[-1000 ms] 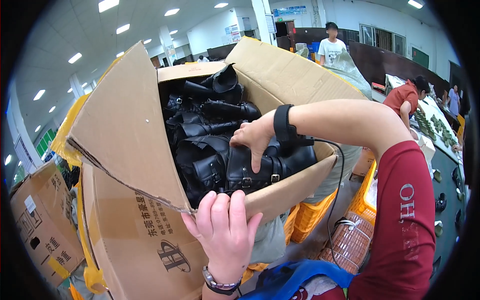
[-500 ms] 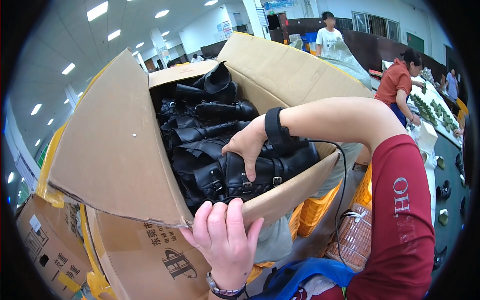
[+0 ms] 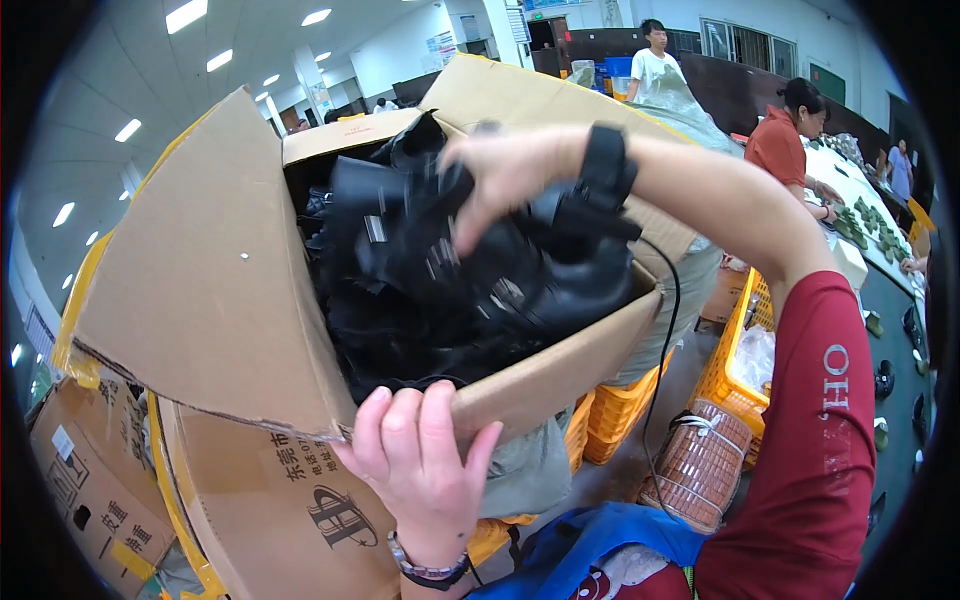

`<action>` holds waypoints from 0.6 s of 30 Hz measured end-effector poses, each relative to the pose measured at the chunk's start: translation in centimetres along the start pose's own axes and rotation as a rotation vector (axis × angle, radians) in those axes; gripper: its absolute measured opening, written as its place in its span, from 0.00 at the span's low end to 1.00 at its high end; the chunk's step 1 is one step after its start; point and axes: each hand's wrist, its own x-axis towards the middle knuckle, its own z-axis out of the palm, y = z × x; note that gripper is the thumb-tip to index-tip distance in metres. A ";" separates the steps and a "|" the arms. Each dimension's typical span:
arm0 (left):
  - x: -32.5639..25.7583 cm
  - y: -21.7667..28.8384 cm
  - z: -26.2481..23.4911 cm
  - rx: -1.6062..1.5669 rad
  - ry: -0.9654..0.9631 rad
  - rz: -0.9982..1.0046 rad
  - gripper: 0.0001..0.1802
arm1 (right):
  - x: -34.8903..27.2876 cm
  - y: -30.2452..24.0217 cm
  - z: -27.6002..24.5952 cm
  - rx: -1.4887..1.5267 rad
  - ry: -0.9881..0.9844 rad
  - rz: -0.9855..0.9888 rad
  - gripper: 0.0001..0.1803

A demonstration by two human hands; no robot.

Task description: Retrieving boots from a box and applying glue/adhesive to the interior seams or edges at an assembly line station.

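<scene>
Head camera: the right hand [image 3: 500, 180] was over a big open cardboard box [image 3: 555, 385]. It was blurry, but its thumb and fingers looked curled around the top of a black boot [image 3: 422, 228], pinching it. That boot was just under the hand and to its left, and it was inside the mouth of the box. The left hand [image 3: 425, 470] held the near edge of the box, with its fingers hooked over the top.

The box was already open, with one wide flap [image 3: 210, 260] standing up to the left of the left hand. One boot seemed to be gripped, but it was not out of the box. A heap of other black boots [image 3: 380, 315] lay below the right hand, so it looked like most of the sorting through them was left. The blur made it too hard to count them.

The boots looked like smooth, shiny leather, with tall tube tops, round toes and little silver buckles. The box was brown, flat and stiff, with a rough edge and shiny yellow tape [image 3: 85, 335] far to the left of the left hand. Right of the left hand, there were orange plastic crates [image 3: 612, 415] full of holes, and a fat, round, woven brown bundle [image 3: 705, 462] tied with white string.
</scene>
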 end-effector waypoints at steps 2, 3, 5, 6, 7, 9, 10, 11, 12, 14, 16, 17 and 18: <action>0.1 0.2 -0.2 0.004 0.000 0.000 0.32 | -2.0 -1.3 -3.4 0.125 0.381 0.070 0.26; 0.2 0.3 -0.3 -0.002 0.003 -0.002 0.32 | -3.8 -2.1 -5.1 0.082 0.499 0.017 0.27; 0.1 0.6 -0.8 0.031 -0.002 0.006 0.36 | -9.2 -3.9 -8.6 0.225 0.574 0.045 0.25; 0.0 0.7 -1.0 0.054 0.004 0.026 0.37 | -11.1 -3.7 -9.2 0.178 0.745 -0.025 0.23; -0.2 1.0 -1.3 0.084 -0.011 0.029 0.38 | -14.2 -4.6 -9.1 0.232 0.797 -0.114 0.25; -1.1 1.9 -1.7 -0.003 0.010 0.039 0.34 | -20.8 -3.6 -10.0 0.315 0.966 0.120 0.19; -1.9 2.7 -1.9 -0.092 0.024 0.033 0.32 | -24.5 -3.6 -9.5 0.262 0.988 0.130 0.21; -2.7 3.5 -2.0 -0.176 0.031 0.012 0.29 | -28.2 -3.3 -7.8 0.178 1.065 0.312 0.22; -3.4 4.3 -1.8 -0.318 0.095 0.149 0.27 | -31.6 -3.3 -5.8 0.084 1.061 0.442 0.24; -4.4 5.9 -0.4 -0.860 -0.076 0.388 0.30 | -37.3 -4.1 -0.7 -0.108 0.942 0.691 0.27; -5.1 7.9 1.6 -1.119 -0.363 0.389 0.41 | -40.3 -5.4 5.0 -0.332 0.658 0.815 0.30; -5.6 8.7 2.2 -1.173 -0.491 0.352 0.44 | -40.7 -5.9 7.5 -0.343 0.545 0.740 0.32; -6.0 9.2 2.6 -1.224 -0.526 0.292 0.48 | -40.3 -6.2 9.7 -0.307 0.540 0.632 0.34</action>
